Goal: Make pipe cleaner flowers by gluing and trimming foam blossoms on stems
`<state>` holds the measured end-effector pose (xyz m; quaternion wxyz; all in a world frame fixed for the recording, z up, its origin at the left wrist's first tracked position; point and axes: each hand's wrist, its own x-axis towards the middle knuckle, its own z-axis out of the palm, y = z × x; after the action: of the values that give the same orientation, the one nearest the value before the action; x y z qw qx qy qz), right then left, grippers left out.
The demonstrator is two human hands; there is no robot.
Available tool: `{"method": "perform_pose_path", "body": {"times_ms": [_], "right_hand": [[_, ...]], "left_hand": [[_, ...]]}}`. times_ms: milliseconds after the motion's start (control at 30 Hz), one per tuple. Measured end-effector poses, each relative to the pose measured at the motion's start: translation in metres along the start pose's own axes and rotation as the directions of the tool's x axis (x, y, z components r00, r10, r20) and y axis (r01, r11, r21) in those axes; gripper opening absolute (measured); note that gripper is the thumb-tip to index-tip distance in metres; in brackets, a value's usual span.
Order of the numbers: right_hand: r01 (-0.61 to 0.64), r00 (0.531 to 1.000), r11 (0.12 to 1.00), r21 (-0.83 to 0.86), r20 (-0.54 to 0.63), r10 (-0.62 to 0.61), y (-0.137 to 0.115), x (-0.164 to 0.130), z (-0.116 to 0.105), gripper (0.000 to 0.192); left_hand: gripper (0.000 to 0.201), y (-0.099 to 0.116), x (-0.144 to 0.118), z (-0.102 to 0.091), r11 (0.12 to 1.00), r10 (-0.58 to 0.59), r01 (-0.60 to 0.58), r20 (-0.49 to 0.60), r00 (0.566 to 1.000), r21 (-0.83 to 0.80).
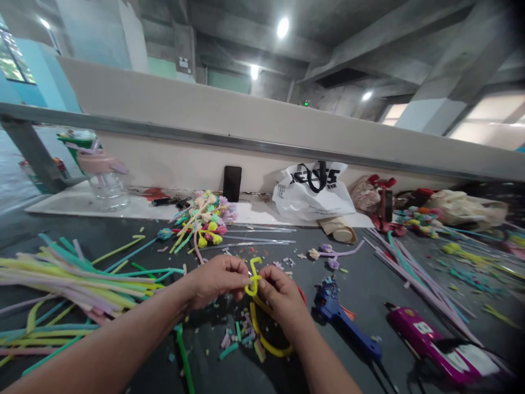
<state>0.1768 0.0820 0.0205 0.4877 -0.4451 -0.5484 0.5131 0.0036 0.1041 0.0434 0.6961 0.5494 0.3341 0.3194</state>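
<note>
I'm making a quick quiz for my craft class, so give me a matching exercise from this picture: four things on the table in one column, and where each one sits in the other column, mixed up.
Things:
1. yellow pipe cleaner
2. blue glue gun
3. white plastic bag
4. pile of pipe cleaners

Places:
A. at the back of the table, against the wall
B. spread out to the left of the left hand
C. pinched between both hands
D. lying on the table just right of the right hand

Pairs: 1-C, 2-D, 3-A, 4-B
</note>
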Motion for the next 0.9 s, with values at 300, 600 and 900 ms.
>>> {"method": "perform_pose_path", "body": {"times_ms": [300, 600, 900], "right_hand": [[-0.100, 0.992, 0.970, 0.221, 0.103, 0.078, -0.003, 0.001, 0.000, 0.013], [-0.162, 0.973, 0.945, 0.283, 0.207, 0.105, -0.006, 0.001, -0.002, 0.025], [-0.134, 0.982, 0.927, 0.350, 0.176, 0.075, -0.015, -0.003, -0.004, 0.027]], "left_hand": [[0.017, 0.010, -0.003, 0.000, 0.999, 0.006, -0.005, 0.020, 1.000, -0.043], [0.023, 0.011, -0.002, -0.001, 0.962, 0.186, -0.214, -0.166, 0.968, -0.170], [0.020, 0.017, -0.003, -0.001, 0.905, 0.321, -0.362, -0.203, 0.925, -0.221]]}}
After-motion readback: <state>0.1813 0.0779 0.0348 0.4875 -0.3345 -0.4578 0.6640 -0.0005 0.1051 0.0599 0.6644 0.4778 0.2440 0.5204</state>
